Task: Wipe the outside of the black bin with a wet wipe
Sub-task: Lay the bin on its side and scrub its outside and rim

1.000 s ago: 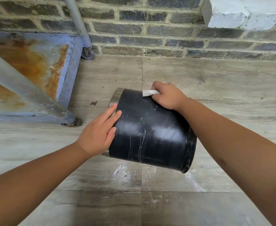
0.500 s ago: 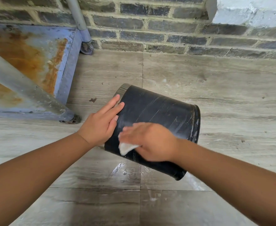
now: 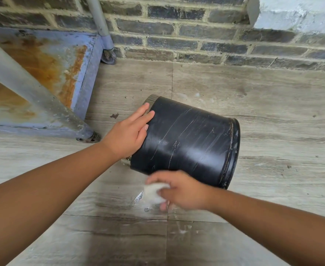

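The black bin lies on its side on the tiled floor, its rimmed end at the right and a metal band at its left end. Its wall shows pale scratch lines and a wet sheen. My left hand rests flat against the bin's left end, fingers spread over the edge. My right hand, blurred by motion, is just below the bin's near side and holds a crumpled white wet wipe between fingers and palm, close to the floor.
A rusty blue metal frame with a grey diagonal leg stands at the left. A brick wall runs along the back, with a grey pipe coming down it. Wet marks lie on the floor under the bin.
My right hand swept with the wipe from the bin's far top edge down over its side to below the near side. The bin rolled slightly. My left hand stayed at the left end.
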